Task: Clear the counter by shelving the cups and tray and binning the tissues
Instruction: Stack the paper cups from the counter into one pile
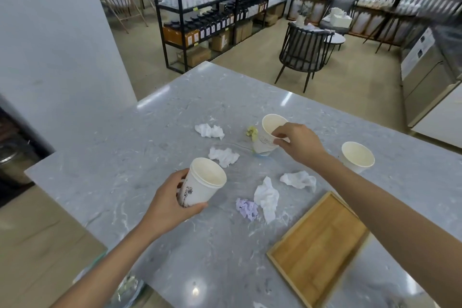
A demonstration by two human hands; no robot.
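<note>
My left hand [172, 201] grips a white paper cup stack [203, 184], tilted, above the grey marble counter [150, 137]. My right hand [297, 142] pinches the rim of a second white cup [268, 132], tilted at the counter's middle. A third cup [357, 156] stands upright at the right. Several crumpled tissues lie between: white ones [210, 130], [223, 156], [298, 179], [267, 197], a lilac one [247, 208] and a small yellow one [252, 131]. An empty wooden tray [317, 247] lies at the near right.
Black metal shelving [212, 15] with bottles and boxes stands beyond the counter. A dark chair [303, 51] and a small round table [336, 39] are on the floor behind. A steel bin [12, 160] is at the far left.
</note>
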